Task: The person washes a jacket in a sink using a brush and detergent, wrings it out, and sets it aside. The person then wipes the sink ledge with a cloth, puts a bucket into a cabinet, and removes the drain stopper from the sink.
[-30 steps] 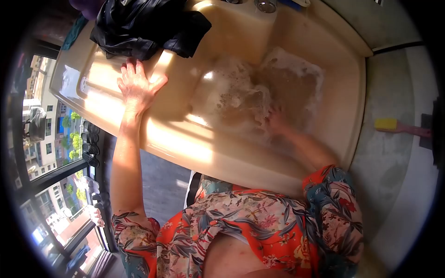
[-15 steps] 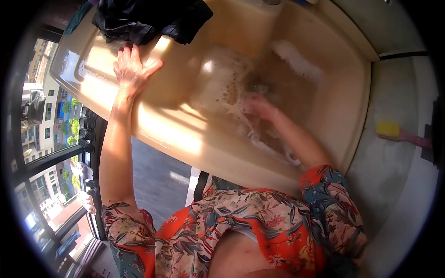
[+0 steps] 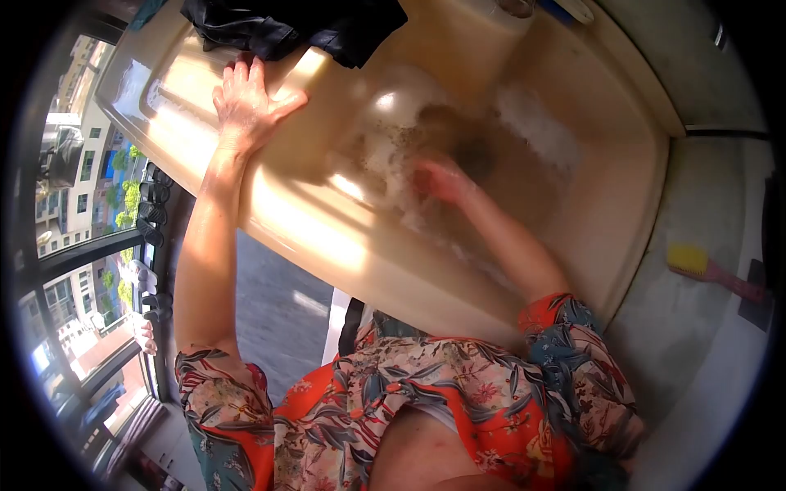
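Note:
My left hand (image 3: 249,100) lies flat with fingers spread on the sunlit ribbed part of the beige sink (image 3: 307,233), just below a bundle of black clothing (image 3: 295,24). In the basin, my right hand (image 3: 436,177) is in the cloudy, foamy water (image 3: 524,176); its fingers are blurred and partly hidden by suds. Whether it holds anything cannot be made out. White foam (image 3: 536,127) floats at the basin's right side, and more suds lie beside my right hand. A dark round spot, perhaps the drain, shows faintly under the water.
A brush with yellow bristles (image 3: 688,260) and a pinkish handle hangs at the wall on the right. At the left is a window (image 3: 82,245) with dark frames and slippers along it. A glass-like item (image 3: 516,7) stands at the sink's back edge.
My right hand has moved left through the water, and the foam has shifted and thinned around it. My left hand stays on the ribbed surface. The camera view has shifted slightly.

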A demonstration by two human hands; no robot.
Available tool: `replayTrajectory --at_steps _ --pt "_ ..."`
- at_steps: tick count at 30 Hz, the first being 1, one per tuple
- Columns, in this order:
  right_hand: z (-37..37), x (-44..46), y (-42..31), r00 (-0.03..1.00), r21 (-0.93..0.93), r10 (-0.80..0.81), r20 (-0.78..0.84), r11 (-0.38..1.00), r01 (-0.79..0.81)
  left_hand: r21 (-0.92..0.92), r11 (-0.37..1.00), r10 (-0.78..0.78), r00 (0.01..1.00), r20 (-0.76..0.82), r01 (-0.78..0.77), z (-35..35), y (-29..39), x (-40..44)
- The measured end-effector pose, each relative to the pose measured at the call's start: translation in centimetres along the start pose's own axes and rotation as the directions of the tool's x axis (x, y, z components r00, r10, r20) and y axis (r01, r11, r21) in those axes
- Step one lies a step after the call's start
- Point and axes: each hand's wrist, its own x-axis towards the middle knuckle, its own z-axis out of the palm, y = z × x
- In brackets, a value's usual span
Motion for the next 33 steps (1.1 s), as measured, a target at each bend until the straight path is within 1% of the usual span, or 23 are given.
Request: replayTrajectory --at_steps 2,3,4,6,7,9,12,13,14,15,16,18,20,21,23,24,26,27,28,30,31,32,33 --pt "7.7 -3.8 -5.5 0.976 -0.323 -0.212 -0.041 0.928 0.188 0.014 1.000 -0.001 1.000 0.000 0.001 -0.2 0.2 -0.1" --pt "10.0 -5.4 -7.5 0.946 -0.481 -0.322 -0.040 0.836 0.264 0.011 1.000 -0.002 1.000 -0.003 0.002 -0.1 0.5 -0.1" --pt "7.3 -4.1 -5.1 0.924 -0.687 -0.362 0.121 0.641 0.341 0.020 1.000 0.007 1.000 -0.003 -0.007 -0.1 0.7 -0.1" --pt "7.4 -5.2 0.9 0.945 -0.788 -0.265 0.190 0.534 0.308 0.040 0.999 0.014 1.000 -0.007 -0.014 -0.1 0.7 -0.2" --pt "9.3 -4.6 1.3 0.924 -0.878 -0.260 0.282 0.318 0.358 0.020 1.000 0.020 0.999 -0.035 -0.019 -0.3 0.8 -0.2" --pt "13.0 -4.4 1.2 0.873 -0.892 -0.186 0.451 -0.140 0.431 -0.011 0.999 0.034 0.996 -0.084 -0.035 -0.8 1.4 -0.3" --pt "12.8 -2.3 -1.6 0.922 -0.811 0.044 0.386 -0.460 0.361 0.017 0.999 0.050 0.996 -0.069 -0.049 -0.9 1.5 -0.4" --pt "10.2 -1.2 -2.9 0.987 -0.922 0.017 0.162 -0.352 0.158 0.011 0.999 0.048 0.997 -0.068 -0.048 -0.8 1.6 -0.5" --pt "5.1 0.1 -3.8 0.997 -0.969 0.017 -0.070 -0.240 -0.064 0.005 0.999 0.045 0.997 -0.070 -0.045 -0.8 1.8 -0.5" --pt "1.9 -0.5 -6.6 0.986 -0.969 -0.038 -0.163 -0.179 -0.168 0.001 0.999 0.040 0.996 -0.078 -0.040 -0.8 1.9 -0.4" --pt "0.4 -2.7 -8.8 0.968 -0.953 -0.152 -0.198 -0.201 -0.226 0.002 1.000 0.026 0.997 -0.075 -0.026 -1.0 2.0 -0.4" --pt "1.0 -6.8 -10.7 0.901 -0.900 -0.343 -0.267 -0.245 -0.360 -0.010 1.000 -0.001 0.998 -0.064 0.000 -1.3 2.6 -0.4" --pt "5.2 -9.3 -9.1 0.883 -0.888 -0.415 -0.220 -0.289 -0.357 -0.006 1.000 -0.012 0.996 -0.086 0.011 -1.2 2.8 -0.3" --pt "7.9 -9.9 -7.4 0.918 -0.899 -0.365 -0.154 -0.333 -0.283 0.006 1.000 -0.014 0.996 -0.091 0.014 -1.1 2.8 -0.4" --pt "13.1 -10.1 -5.2 0.980 -0.889 -0.173 0.095 -0.459 0.004 -0.002 1.000 -0.022 0.996 -0.082 0.022 -0.9 2.6 -0.4" --pt "15.4 -10.0 -4.4 0.972 -0.851 -0.063 0.225 -0.498 0.165 -0.004 1.000 -0.021 0.997 -0.074 0.020 -0.8 2.6 -0.4" --pt "8.8 -4.3 -2.0 0.957 -0.824 -0.151 0.246 -0.552 0.125 0.009 1.000 -0.005 1.000 -0.029 0.006 -0.9 2.6 -0.3" --pt "5.7 -1.8 -2.7 0.947 -0.804 -0.192 0.259 -0.586 0.102 0.010 1.000 -0.006 1.000 -0.012 0.006 -0.9 2.7 -0.3" --pt "3.1 -1.6 -6.5 0.933 -0.829 -0.042 0.356 -0.474 0.296 -0.007 1.000 -0.019 1.000 -0.019 0.019 -1.0 2.9 -0.3" --pt "3.1 -2.6 -9.8 0.931 -0.883 -0.116 0.347 -0.375 0.282 -0.045 0.998 -0.040 0.998 -0.038 0.038 -1.3 3.3 -0.3" --pt "3.9 -3.0 -9.4 0.919 -0.919 -0.325 0.223 -0.385 0.087 -0.044 0.998 -0.036 0.998 -0.046 0.034 -1.2 3.4 -0.3" --pt "5.4 -3.4 -8.8 0.847 -0.928 -0.521 0.105 -0.358 -0.105 -0.042 0.998 -0.038 0.998 -0.058 0.036 -0.9 3.4 -0.3" --pt "6.7 -3.8 -6.6 0.779 -0.866 -0.549 0.302 -0.500 -0.016 -0.035 0.999 -0.039 0.997 -0.069 0.037 -0.9 3.4 -0.3"
